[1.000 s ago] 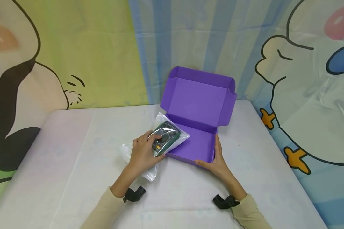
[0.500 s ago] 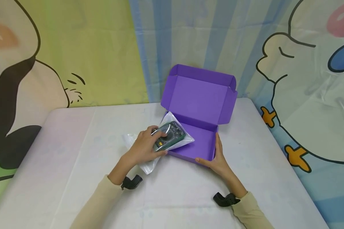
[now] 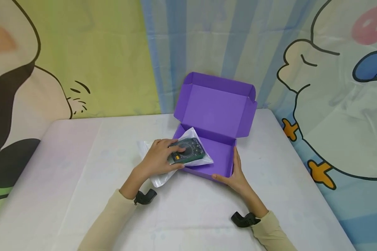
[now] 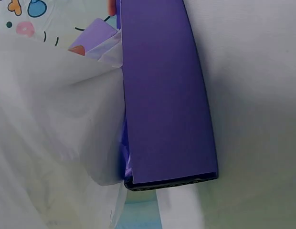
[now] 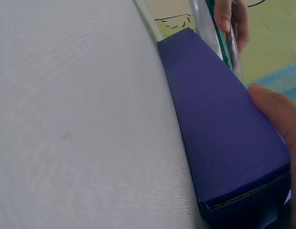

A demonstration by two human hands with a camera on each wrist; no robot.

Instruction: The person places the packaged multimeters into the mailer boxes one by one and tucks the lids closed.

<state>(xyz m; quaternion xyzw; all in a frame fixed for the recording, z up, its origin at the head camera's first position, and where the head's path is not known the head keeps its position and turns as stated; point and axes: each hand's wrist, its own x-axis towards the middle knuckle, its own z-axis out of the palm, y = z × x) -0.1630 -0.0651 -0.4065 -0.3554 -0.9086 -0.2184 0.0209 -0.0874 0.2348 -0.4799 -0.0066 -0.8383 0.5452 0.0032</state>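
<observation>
A multimeter [image 3: 193, 148] with a dark face, green edges and a yellow key lies in a clear plastic bag [image 3: 162, 179]. My left hand [image 3: 155, 158] grips it from the left, thumb towards me and fingers over its face. The bag's right end reaches over the left part of an open purple cardboard box [image 3: 220, 155]; its tail trails left over the table. My right hand [image 3: 237, 174] holds the box's front right corner, thumb on the front rim. In the right wrist view the thumb [image 5: 278, 110] lies along that edge. The left wrist view shows a purple box wall [image 4: 167, 95] beside the bag.
The box lid [image 3: 213, 108] stands raised at the back, near the printed curtain [image 3: 204, 38]. A white cloth covers the table [image 3: 188, 212]. Each wrist wears a black camera mount, one on the left [image 3: 145, 197] and one on the right [image 3: 245, 220].
My left hand has carried the bagged multimeter slightly right and turned it flatter, further over the box. The bag's tail has risen and swung left. My right hand keeps its hold on the box.
</observation>
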